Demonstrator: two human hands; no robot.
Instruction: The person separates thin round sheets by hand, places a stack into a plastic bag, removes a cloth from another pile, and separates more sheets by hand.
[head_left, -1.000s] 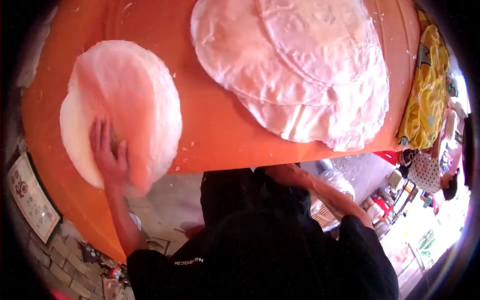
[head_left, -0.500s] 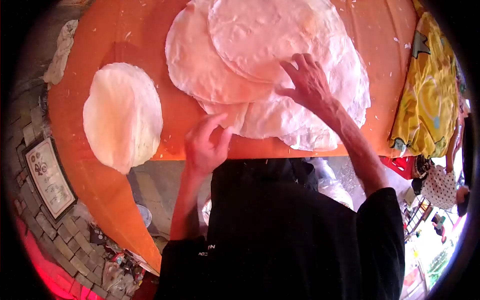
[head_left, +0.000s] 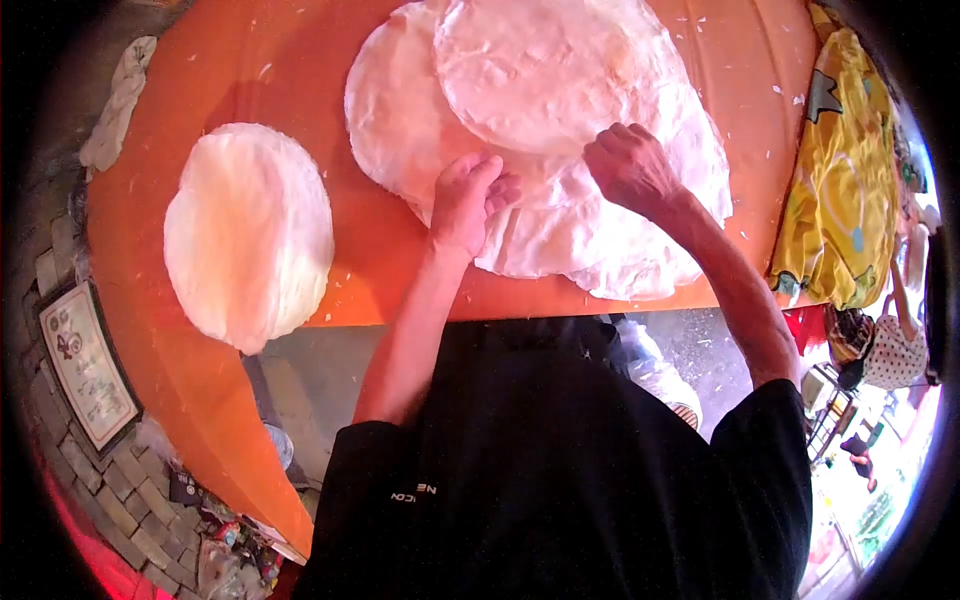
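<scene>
A stack of large, thin, pale flatbreads (head_left: 535, 75) lies overlapping on the orange-covered table (head_left: 750, 60). My right hand (head_left: 632, 168) is closed at the lower edge of the uppermost flatbread, its fingertips tucked down against that edge. Left of it, my left hand (head_left: 470, 200) is over the stack with thumb up and fingers curled in; whatever they may hold is hidden. Apart from the stack, a single oval flatbread (head_left: 250, 235) with a shallow crease rests at the table's left side.
Yellow patterned cloth (head_left: 838, 185) is bunched along the right side of the table. A whitish cloth (head_left: 118, 105) lies at the far left edge. On the brick floor is a framed panel (head_left: 88, 365). A person in dotted clothing (head_left: 893, 355) is at the right.
Both hands have gone from spread fingers to curled ones. My left hand moved up and right, from the table's front edge onto the stack. My right hand shifted slightly right and down.
</scene>
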